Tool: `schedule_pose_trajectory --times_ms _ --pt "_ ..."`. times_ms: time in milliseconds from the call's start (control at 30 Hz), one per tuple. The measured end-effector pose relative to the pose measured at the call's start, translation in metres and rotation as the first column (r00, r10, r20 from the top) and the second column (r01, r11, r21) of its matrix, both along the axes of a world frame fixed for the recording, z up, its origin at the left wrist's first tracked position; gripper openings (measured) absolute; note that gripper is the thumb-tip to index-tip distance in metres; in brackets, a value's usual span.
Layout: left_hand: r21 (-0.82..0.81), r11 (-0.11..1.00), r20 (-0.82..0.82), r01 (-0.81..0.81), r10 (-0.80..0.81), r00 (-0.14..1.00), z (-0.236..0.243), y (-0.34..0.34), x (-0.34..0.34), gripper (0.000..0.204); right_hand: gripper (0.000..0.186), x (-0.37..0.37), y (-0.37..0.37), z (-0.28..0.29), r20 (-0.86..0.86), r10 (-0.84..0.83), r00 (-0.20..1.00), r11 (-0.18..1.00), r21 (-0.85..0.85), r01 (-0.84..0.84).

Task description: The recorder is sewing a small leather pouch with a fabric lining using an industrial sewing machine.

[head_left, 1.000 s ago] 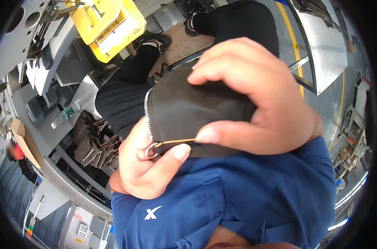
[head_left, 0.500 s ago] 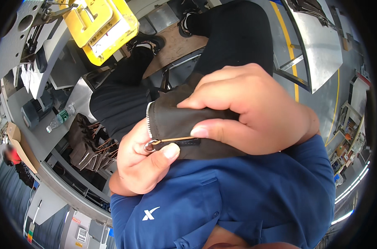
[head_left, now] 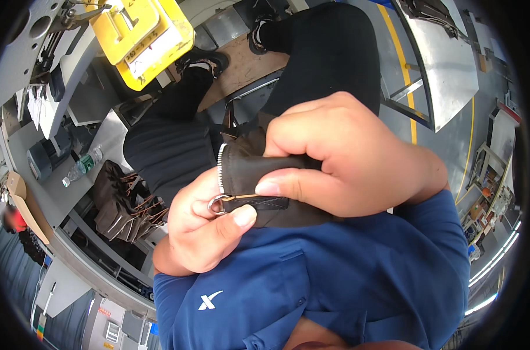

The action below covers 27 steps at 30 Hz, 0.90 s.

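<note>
In front of my body is a dark brown leather-like bag piece (head_left: pixel 244 170), held between both hands. White-silver zipper teeth (head_left: pixel 221 166) run along its left edge. Just below the zipper's lower end, a metal ring (head_left: pixel 217 204) sits in a dark stitched tab (head_left: pixel 265 203). My left hand (head_left: pixel 199 224) pinches the piece beside the ring, its thumb lying on the tab's left end. From the right, my right hand (head_left: pixel 349 160) grips the upper part, with the thumb by the tab's upper edge and the fingers curled over. Part of the piece is hidden under that hand.
A yellow frame (head_left: pixel 116 55) with papers hangs at the upper left beside a machine. On the left bench lie a plastic bottle (head_left: pixel 83 166) and a stack of brown pieces with cords (head_left: pixel 125 204). A metal-topped table (head_left: pixel 452 76) stands at right. A person is far left.
My right thumb has shifted left along the tab toward the ring, and its fingers are curled more. The zipper edge has moved slightly right; more of the ring and tab shows.
</note>
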State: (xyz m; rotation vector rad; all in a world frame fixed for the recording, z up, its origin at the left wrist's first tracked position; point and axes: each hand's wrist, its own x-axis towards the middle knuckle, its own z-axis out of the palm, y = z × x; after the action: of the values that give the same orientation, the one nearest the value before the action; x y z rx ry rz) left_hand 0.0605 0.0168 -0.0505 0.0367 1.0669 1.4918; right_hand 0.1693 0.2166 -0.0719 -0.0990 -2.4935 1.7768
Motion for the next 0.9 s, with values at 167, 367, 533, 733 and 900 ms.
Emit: schedule_pose_trajectory --times_ms 167,367,533,733,900 --pt "0.244 0.967 -0.021 0.068 -0.065 0.998 -0.016 -0.003 -0.001 0.044 0.035 0.001 -0.002 -0.002 -0.042 -0.025 0.999 0.999 0.02 0.026" --pt "0.198 0.972 -0.055 0.127 -0.118 0.991 -0.018 -0.005 0.0 0.047 0.039 -0.006 0.006 0.01 0.174 0.076 0.982 0.989 0.111 -0.096" --pt "0.213 0.977 0.038 0.014 -0.023 0.999 -0.019 -0.004 0.002 0.049 0.03 0.001 0.001 -0.006 0.048 -0.009 0.999 0.999 -0.032 0.01" --pt "0.037 0.992 -0.018 -0.123 0.124 0.992 -0.005 0.0 0.0 0.066 0.038 0.01 0.024 -0.004 0.026 0.063 0.998 0.965 -0.256 -0.054" --pt "0.022 0.999 -0.086 -0.05 0.051 0.995 0.008 -0.006 -0.005 0.075 0.063 0.006 0.029 0.008 -0.192 0.036 0.981 0.996 -0.067 -0.05"
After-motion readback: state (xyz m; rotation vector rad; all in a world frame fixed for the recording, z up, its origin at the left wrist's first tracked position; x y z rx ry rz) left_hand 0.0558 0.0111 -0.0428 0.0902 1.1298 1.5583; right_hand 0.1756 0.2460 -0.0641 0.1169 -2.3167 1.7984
